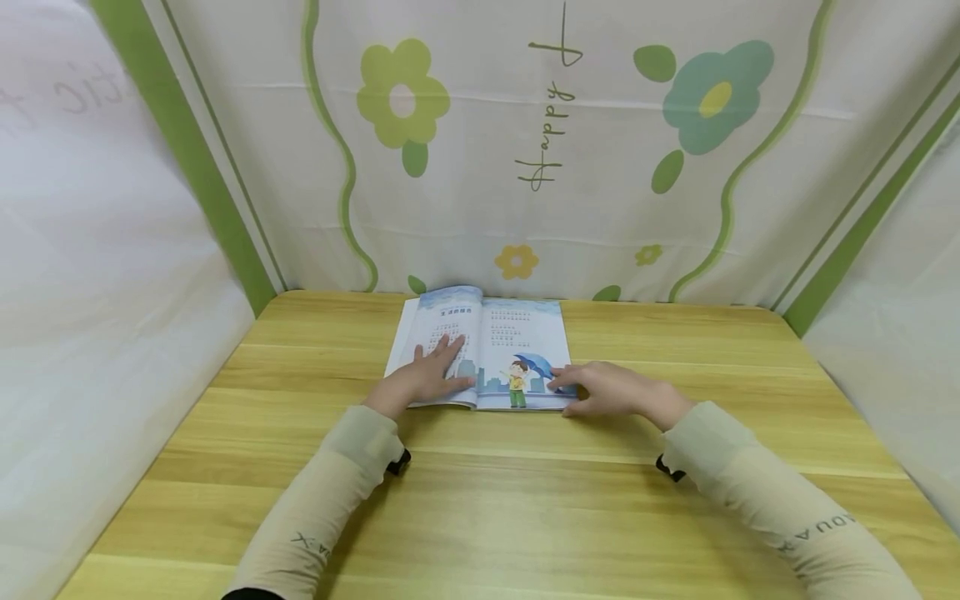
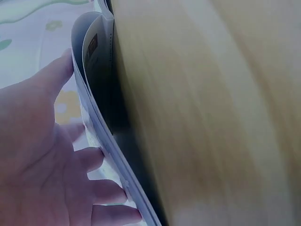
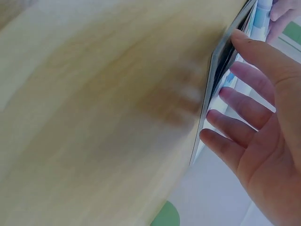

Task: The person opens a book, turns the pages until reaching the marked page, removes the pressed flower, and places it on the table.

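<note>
An illustrated book (image 1: 525, 333) lies spread on the wooden table near its far edge, showing printed text and a drawn child with a blue umbrella. My left hand (image 1: 429, 375) rests on the left page with its fingers spread. In the left wrist view, the left thumb touches the curved page edge (image 2: 96, 101). At the lower right corner of the book is my right hand (image 1: 607, 387), its fingertips on the right page and its thumb at the bottom edge. The right wrist view shows that thumb against the book's edge (image 3: 209, 80), the other fingers loosely extended.
The wooden table (image 1: 480, 508) stretches in front of and beside the book. Behind it hangs a white curtain (image 1: 465, 208) with printed flowers, and more white fabric (image 1: 97, 292) closes off both sides.
</note>
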`<action>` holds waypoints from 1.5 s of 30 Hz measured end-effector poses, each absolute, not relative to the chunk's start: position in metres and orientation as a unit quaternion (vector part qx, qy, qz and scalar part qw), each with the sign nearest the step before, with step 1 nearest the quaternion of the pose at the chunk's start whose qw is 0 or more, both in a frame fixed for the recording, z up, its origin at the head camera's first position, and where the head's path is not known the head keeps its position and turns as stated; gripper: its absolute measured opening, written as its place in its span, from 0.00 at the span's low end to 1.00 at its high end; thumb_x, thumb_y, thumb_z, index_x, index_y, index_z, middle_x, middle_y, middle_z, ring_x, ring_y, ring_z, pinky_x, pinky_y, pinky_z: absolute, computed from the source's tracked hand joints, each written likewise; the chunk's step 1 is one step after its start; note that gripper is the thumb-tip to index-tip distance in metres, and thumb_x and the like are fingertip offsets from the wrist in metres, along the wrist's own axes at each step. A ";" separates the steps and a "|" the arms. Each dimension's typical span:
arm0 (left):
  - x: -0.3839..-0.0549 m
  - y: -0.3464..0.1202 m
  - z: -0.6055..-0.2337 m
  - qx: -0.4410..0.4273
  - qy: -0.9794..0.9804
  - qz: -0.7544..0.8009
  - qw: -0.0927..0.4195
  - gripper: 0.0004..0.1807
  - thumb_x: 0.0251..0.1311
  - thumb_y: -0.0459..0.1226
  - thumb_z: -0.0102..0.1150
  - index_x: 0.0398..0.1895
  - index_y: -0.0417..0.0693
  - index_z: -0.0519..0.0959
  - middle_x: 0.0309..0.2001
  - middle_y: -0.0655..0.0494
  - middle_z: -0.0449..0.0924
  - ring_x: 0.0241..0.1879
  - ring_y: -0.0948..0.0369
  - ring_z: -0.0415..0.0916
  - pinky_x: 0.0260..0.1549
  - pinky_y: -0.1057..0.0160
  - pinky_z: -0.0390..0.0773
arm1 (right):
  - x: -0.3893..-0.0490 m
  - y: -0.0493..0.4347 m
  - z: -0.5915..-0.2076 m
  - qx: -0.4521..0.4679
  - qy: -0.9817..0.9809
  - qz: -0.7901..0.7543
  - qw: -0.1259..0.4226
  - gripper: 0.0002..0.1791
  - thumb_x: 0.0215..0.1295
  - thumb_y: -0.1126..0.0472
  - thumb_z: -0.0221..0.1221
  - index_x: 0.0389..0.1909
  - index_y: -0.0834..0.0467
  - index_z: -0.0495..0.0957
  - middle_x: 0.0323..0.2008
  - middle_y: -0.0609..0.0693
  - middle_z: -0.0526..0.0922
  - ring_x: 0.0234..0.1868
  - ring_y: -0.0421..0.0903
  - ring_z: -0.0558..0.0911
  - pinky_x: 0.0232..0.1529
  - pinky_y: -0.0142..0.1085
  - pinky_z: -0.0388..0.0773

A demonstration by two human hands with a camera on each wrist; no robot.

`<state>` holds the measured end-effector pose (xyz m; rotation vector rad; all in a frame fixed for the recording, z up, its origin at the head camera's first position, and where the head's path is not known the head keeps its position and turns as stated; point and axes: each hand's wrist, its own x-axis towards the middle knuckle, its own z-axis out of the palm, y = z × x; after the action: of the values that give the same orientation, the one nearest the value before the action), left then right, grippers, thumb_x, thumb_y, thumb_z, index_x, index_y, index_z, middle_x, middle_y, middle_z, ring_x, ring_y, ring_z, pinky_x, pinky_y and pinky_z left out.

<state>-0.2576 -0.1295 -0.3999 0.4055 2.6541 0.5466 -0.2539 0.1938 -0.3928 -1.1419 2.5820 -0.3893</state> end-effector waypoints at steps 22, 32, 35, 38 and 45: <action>-0.254 -0.132 -0.394 0.145 0.947 0.177 0.227 0.42 0.61 0.63 0.42 0.73 0.67 0.39 0.72 0.46 0.28 0.67 0.37 0.26 0.62 0.39 0.35 | -0.261 0.204 -0.395 -0.358 0.915 -0.137 0.123 0.20 0.65 0.61 0.55 0.57 0.56 0.75 0.61 0.59 0.69 0.44 0.46 0.76 0.46 0.41 0.71; -0.256 -0.131 -0.398 0.129 0.946 0.187 0.232 0.42 0.59 0.65 0.43 0.73 0.71 0.39 0.72 0.49 0.27 0.66 0.33 0.25 0.59 0.33 0.40 | -0.265 0.203 -0.396 -0.281 0.934 -0.188 0.115 0.21 0.67 0.53 0.54 0.58 0.57 0.74 0.28 0.47 0.79 0.18 0.38 0.63 0.28 0.35 0.67; -0.257 -0.130 -0.399 0.133 0.946 0.186 0.228 0.42 0.59 0.64 0.43 0.73 0.70 0.39 0.72 0.48 0.27 0.66 0.33 0.26 0.59 0.34 0.39 | -0.267 0.202 -0.395 -0.285 0.934 -0.191 0.101 0.22 0.67 0.52 0.54 0.57 0.59 0.75 0.32 0.50 0.82 0.18 0.38 0.65 0.31 0.36 0.69; -0.257 -0.130 -0.399 0.138 0.947 0.184 0.223 0.42 0.60 0.64 0.43 0.73 0.68 0.39 0.72 0.47 0.27 0.66 0.34 0.26 0.60 0.36 0.37 | -0.267 0.200 -0.391 -0.286 0.933 -0.197 0.092 0.22 0.67 0.50 0.54 0.57 0.59 0.75 0.21 0.49 0.78 0.15 0.37 0.61 0.29 0.37 0.69; -0.256 -0.132 -0.398 0.143 0.948 0.180 0.218 0.42 0.61 0.63 0.43 0.73 0.66 0.40 0.72 0.46 0.27 0.67 0.36 0.26 0.61 0.36 0.36 | -0.266 0.195 -0.385 -0.293 0.930 -0.208 0.076 0.27 0.67 0.45 0.51 0.60 0.58 0.72 0.13 0.49 0.72 0.11 0.36 0.50 0.28 0.38 0.68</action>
<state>-0.2563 -0.1317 -0.3976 0.3963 2.6254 0.4987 -0.2656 0.1954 -0.3845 -0.8796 2.7874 -0.6231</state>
